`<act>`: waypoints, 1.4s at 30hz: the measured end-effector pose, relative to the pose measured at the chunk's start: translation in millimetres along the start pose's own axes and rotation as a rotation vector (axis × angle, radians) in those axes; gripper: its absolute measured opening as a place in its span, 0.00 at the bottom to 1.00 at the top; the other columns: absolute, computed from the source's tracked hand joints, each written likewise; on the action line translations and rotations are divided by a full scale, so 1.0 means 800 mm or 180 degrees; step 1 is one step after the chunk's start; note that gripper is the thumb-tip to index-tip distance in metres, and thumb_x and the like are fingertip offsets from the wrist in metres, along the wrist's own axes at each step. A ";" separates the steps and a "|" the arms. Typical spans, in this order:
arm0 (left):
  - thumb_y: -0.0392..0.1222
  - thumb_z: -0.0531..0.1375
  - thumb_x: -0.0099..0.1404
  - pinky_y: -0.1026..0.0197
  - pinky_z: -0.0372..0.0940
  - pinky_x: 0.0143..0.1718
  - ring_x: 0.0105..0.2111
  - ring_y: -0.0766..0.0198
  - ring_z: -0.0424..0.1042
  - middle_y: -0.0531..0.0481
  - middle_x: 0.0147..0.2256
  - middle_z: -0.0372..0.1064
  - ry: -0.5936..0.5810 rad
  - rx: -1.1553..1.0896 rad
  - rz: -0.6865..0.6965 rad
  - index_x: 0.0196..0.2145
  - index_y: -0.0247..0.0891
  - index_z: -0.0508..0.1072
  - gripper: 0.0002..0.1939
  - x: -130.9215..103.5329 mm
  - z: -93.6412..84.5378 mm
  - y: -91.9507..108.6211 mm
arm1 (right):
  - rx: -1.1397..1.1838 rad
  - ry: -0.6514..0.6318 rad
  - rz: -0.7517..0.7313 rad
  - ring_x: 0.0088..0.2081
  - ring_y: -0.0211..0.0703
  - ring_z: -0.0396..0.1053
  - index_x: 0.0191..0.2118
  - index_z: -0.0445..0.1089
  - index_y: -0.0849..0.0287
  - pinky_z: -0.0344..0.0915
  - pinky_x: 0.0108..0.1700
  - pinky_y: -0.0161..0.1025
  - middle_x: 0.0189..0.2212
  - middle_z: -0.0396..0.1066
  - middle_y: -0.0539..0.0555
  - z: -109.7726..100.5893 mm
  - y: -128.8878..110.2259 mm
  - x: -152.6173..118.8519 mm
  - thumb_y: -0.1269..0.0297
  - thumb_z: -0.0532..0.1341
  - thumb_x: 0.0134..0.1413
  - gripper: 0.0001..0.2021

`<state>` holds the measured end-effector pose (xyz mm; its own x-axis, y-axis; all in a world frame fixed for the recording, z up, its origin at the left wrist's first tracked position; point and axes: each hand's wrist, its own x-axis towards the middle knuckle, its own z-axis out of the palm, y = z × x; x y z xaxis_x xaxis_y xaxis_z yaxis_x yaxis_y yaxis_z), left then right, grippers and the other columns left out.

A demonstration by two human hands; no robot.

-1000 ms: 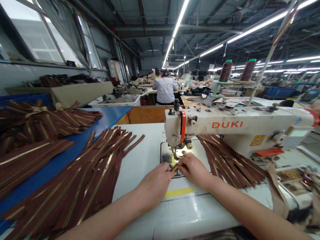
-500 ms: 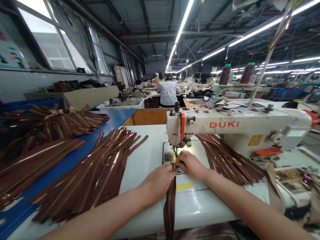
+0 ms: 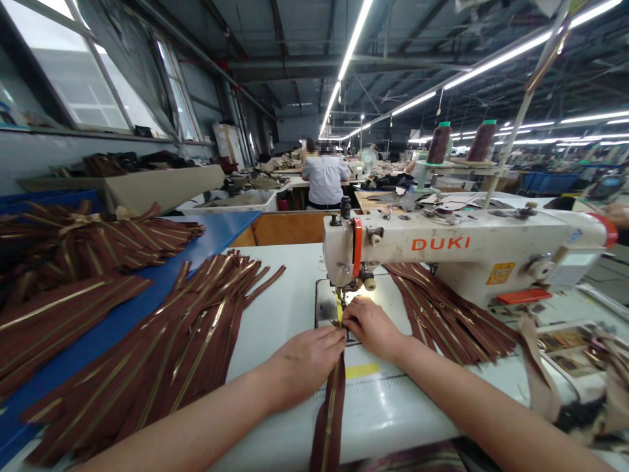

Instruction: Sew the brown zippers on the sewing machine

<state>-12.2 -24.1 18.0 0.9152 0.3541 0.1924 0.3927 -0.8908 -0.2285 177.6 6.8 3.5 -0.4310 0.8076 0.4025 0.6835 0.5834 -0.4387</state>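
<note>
A white sewing machine with orange DUKI lettering (image 3: 476, 226) stands on a pale, smooth counter (image 3: 272, 308). Just on the near side of the sewing machine's needle is a long brown fabric zipper strip with gold-coloured teeth (image 3: 328, 419); its upper end sits close to the needle, and its length runs from there toward the person.

The left hand (image 3: 307, 360) lies to the near left of the sewing machine's needle, its fingers close together over the zipper strip and grasping it near the upper end; its thumb is mostly hidden. The right hand (image 3: 371, 324), just on the near side of the sewing machine's needle, pinches the same end between bent fingers, though the exact contact is too small to make out.

A short yellow tape mark (image 3: 362, 371) is on the counter, nearer the person than the sewing machine. Left of the sewing machine spreads a large fan of brown zippers with gold-coloured teeth (image 3: 196, 341). Beneath the sewing machine's arm lies another pile of brown zippers (image 3: 452, 324). Two tall dark-brown thread cones with green tops (image 3: 439, 144) stand behind the sewing machine. Farther beyond the sewing machine, a person in a light shirt (image 3: 325, 178) faces away.
</note>
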 end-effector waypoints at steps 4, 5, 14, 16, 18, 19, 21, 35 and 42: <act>0.30 0.50 0.64 0.56 0.57 0.58 0.53 0.55 0.66 0.37 0.49 0.69 0.0108 0.0197 -0.0010 0.48 0.26 0.70 0.16 0.004 0.014 -0.001 | -0.0014 0.0098 0.0080 0.36 0.44 0.64 0.30 0.69 0.62 0.59 0.39 0.37 0.30 0.68 0.54 0.001 0.002 0.001 0.81 0.59 0.52 0.07; 0.30 0.50 0.64 0.56 0.57 0.58 0.53 0.55 0.66 0.37 0.49 0.69 0.0111 0.0217 -0.0062 0.48 0.26 0.70 0.16 0.005 0.017 -0.002 | -0.0003 0.0167 0.0121 0.37 0.44 0.65 0.31 0.69 0.62 0.60 0.39 0.37 0.31 0.69 0.55 0.000 0.003 -0.001 0.81 0.59 0.52 0.07; 0.29 0.48 0.66 0.55 0.58 0.57 0.53 0.55 0.66 0.38 0.50 0.69 0.0020 0.0093 -0.0433 0.47 0.27 0.70 0.15 0.023 0.020 -0.002 | 0.0223 0.0089 -0.0434 0.40 0.45 0.66 0.38 0.71 0.61 0.64 0.43 0.39 0.35 0.71 0.55 -0.013 -0.017 -0.054 0.76 0.58 0.57 0.07; 0.29 0.48 0.66 0.56 0.58 0.57 0.53 0.57 0.66 0.40 0.49 0.70 0.0021 -0.0002 -0.0502 0.46 0.29 0.70 0.15 0.024 0.018 -0.002 | 0.0109 0.0038 -0.0518 0.40 0.46 0.65 0.38 0.72 0.61 0.64 0.43 0.40 0.35 0.71 0.56 -0.015 -0.022 -0.057 0.75 0.57 0.58 0.07; 0.29 0.49 0.67 0.57 0.58 0.57 0.53 0.58 0.66 0.42 0.49 0.70 0.0045 -0.0103 -0.0592 0.47 0.30 0.69 0.14 0.025 0.016 -0.002 | -0.0061 0.0015 -0.0589 0.38 0.46 0.65 0.36 0.73 0.62 0.65 0.40 0.39 0.33 0.70 0.56 -0.015 -0.023 -0.056 0.73 0.56 0.60 0.08; 0.30 0.49 0.67 0.57 0.58 0.56 0.53 0.58 0.66 0.42 0.49 0.70 0.0064 -0.0125 -0.0632 0.47 0.31 0.69 0.14 0.025 0.016 -0.002 | -0.0153 0.0008 -0.0635 0.37 0.46 0.64 0.35 0.73 0.62 0.65 0.39 0.39 0.32 0.70 0.56 -0.015 -0.022 -0.054 0.72 0.55 0.61 0.09; 0.31 0.48 0.67 0.56 0.58 0.56 0.53 0.57 0.66 0.41 0.50 0.69 0.0106 -0.0108 -0.0683 0.47 0.30 0.69 0.14 0.024 0.016 -0.002 | -0.0327 0.0003 -0.0703 0.36 0.45 0.64 0.33 0.73 0.63 0.64 0.38 0.39 0.31 0.69 0.56 -0.014 -0.022 -0.052 0.71 0.55 0.62 0.10; 0.30 0.46 0.67 0.56 0.61 0.54 0.53 0.55 0.65 0.38 0.51 0.68 0.0227 0.0230 -0.0700 0.50 0.26 0.67 0.17 0.028 0.028 -0.004 | -0.0694 -0.0289 -0.0864 0.35 0.45 0.63 0.32 0.72 0.62 0.63 0.39 0.39 0.30 0.69 0.55 -0.025 -0.017 -0.039 0.73 0.56 0.60 0.08; 0.28 0.46 0.66 0.54 0.63 0.52 0.52 0.54 0.67 0.36 0.50 0.68 0.0326 0.0062 -0.0798 0.50 0.25 0.66 0.18 0.035 0.031 -0.010 | -0.0587 -0.0119 -0.1052 0.34 0.43 0.62 0.29 0.71 0.62 0.61 0.39 0.38 0.28 0.68 0.54 -0.025 -0.002 -0.026 0.74 0.56 0.60 0.10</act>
<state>12.5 -0.4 1.5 0.7755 0.5315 0.3407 0.6086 -0.7729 -0.1796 197.1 -12.9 12.0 -0.6647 0.5831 0.4671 0.5973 0.7903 -0.1367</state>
